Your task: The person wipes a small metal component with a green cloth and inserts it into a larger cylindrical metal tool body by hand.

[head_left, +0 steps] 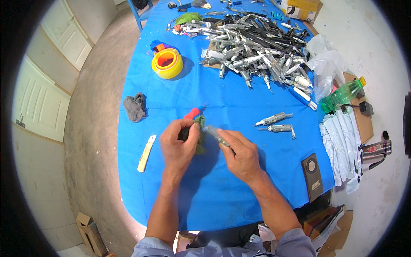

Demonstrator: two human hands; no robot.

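Near the middle of the blue table my left hand [180, 139] is closed, gripping a crumpled green cloth [200, 147] between thumb and fingers. Just beyond its fingertips points a red-handled screwdriver [192, 113] with a blue collar; whether it lies on the table or is in that hand, I cannot tell. My right hand [240, 155] pinches a slim grey device core [217, 136], whose far end meets the cloth. Two similar grey-and-white device cores, an upper one [274, 119] and a lower one [280, 128], lie to the right of my hands.
A large heap of device cores [257, 47] covers the table's far part. Yellow tape [167, 63], a grey rag [135, 107] and a cream strip [147, 154] lie leftward. On the right are a green bottle [342, 95], white packets [340, 143] and a dark flat box [312, 176].
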